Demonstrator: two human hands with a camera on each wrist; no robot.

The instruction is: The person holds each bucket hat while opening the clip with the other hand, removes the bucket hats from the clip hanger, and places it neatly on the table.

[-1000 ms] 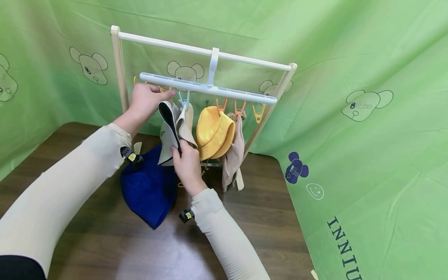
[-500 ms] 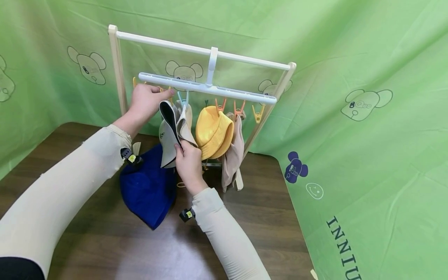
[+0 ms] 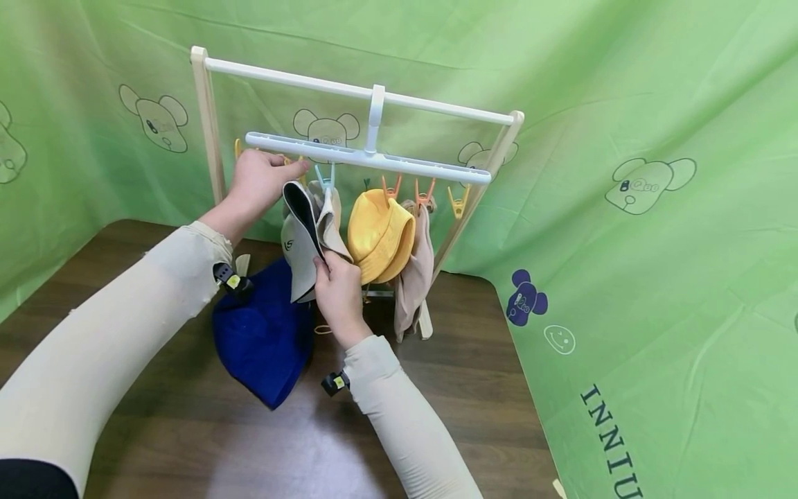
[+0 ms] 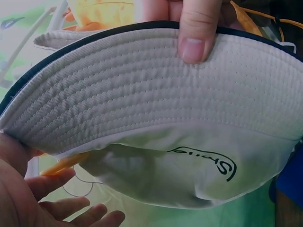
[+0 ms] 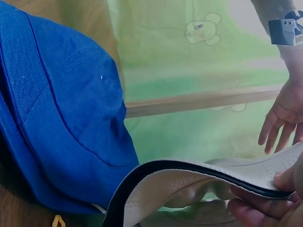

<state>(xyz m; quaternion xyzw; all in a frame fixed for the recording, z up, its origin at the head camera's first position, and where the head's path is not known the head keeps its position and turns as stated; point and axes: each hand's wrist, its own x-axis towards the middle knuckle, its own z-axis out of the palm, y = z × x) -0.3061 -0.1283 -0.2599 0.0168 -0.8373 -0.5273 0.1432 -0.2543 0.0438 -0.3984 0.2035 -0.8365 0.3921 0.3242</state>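
Note:
A white bucket hat point(image 3: 303, 260) with black brim edging and dark lettering point(image 4: 208, 161) hangs at the left of a light-blue clip hanger point(image 3: 411, 165). My right hand point(image 3: 339, 291) pinches its brim, thumb on one face, fingers behind. My left hand point(image 3: 258, 177) is up under the hanger's left end, with a yellow-orange clothespin point(image 4: 64, 164) between thumb and index finger at the hat's edge; the other fingers are spread. Whether the clothespin bites the hat is unclear. Beige fabric point(image 3: 333, 229) hangs from a light-blue clothespin point(image 3: 325, 180) just behind; I cannot tell if it belongs to the same hat.
A yellow bucket hat point(image 3: 377, 235) and a beige cloth item point(image 3: 414, 277) hang from orange clothespins to the right. One yellow clothespin point(image 3: 458, 202) hangs at the right end. Below left is a blue hat point(image 3: 262, 333). A wooden rack point(image 3: 208, 125) carries the hanger over a brown table point(image 3: 436, 416).
My right hand has shifted slightly right and down with the brim, turning the white hat so more of its lettering shows. My left hand stays at the clothespin.

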